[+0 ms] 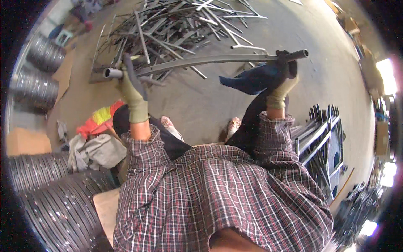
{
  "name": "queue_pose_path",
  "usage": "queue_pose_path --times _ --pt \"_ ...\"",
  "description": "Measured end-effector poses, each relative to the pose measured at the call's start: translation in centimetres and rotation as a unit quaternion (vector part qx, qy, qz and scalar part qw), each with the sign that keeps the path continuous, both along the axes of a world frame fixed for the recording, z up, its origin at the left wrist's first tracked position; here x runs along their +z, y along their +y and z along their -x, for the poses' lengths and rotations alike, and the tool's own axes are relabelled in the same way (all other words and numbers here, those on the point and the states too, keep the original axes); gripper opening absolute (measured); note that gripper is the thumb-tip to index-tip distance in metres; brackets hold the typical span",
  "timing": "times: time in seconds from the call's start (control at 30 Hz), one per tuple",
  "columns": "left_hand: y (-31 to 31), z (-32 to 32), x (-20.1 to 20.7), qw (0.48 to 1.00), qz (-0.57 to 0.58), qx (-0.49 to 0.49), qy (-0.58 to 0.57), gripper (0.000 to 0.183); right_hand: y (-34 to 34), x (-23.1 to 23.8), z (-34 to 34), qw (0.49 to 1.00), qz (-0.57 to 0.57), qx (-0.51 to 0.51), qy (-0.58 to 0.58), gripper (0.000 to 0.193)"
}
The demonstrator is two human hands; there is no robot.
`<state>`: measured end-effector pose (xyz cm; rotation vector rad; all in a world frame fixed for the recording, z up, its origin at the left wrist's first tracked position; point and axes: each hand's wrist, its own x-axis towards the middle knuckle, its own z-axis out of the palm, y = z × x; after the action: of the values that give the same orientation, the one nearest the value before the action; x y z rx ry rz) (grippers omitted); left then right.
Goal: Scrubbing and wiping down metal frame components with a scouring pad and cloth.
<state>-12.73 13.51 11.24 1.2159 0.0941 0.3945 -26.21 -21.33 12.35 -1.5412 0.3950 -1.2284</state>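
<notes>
In the head view, a long grey metal bar with tubular ends (210,60) is held crosswise in front of the body, over the concrete floor (210,105). The left hand (132,90), in an olive work glove, is raised with the forearm upright; its fingers are wrapped closed around the bar near the left tubular end. The right hand (282,77), also gloved, is raised on the right side and is clenched around the bar just short of the right tubular end, with a dark blue cloth (252,80) pinched between glove and metal and trailing leftward. Both forearms are covered by the sleeves of a red and grey plaid shirt (218,189), pushed back at the wrists.

Beyond the bar, farther off, a heap of thin grey metal strips and cut rods (180,25) is spread on the floor. At the near left, large coils of dark wire (63,201) are stacked, and more coils are seen at the far left. A flat brown cardboard box (27,142) lies at the left edge. An orange and yellow safety vest (100,119) and a grey cloth bundle (94,151) lie just left of the left arm. At the right, a stack of dark metal frames (323,143) is laid.
</notes>
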Motion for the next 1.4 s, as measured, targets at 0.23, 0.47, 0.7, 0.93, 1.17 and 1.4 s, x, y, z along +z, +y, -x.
queue_pose_path --times 0.23,0.47,0.7,0.93,1.17,1.4 --pt "-7.5 0.9 5.5 0.877 -0.41 0.044 -0.247 0.021 -5.7 -16.0 -1.8 0.977 -0.209 -0.003 0.041 0.02" --pt "-9.8 2.9 8.4 0.86 -0.449 0.0 -0.242 0.017 -4.3 -13.0 0.0 0.956 -0.292 0.009 -0.009 0.02" --pt "-7.1 1.4 6.0 0.89 -0.411 -0.037 -0.194 0.012 -3.0 -11.1 -0.7 0.962 -0.269 -0.012 0.041 0.025" --pt "-6.7 -0.3 6.4 0.903 -0.391 0.002 -0.178 0.015 -4.6 -10.8 -1.3 0.984 -0.139 -0.043 0.104 0.031" --pt "-2.0 -4.9 1.5 0.651 -0.723 0.106 -0.207 0.029 -6.6 -7.9 4.3 0.971 0.006 -0.168 0.172 0.027" --pt "-2.6 -11.5 2.8 0.771 -0.576 0.109 -0.25 0.044 -13.2 2.1 18.6 0.968 -0.153 -0.041 -0.196 0.035"
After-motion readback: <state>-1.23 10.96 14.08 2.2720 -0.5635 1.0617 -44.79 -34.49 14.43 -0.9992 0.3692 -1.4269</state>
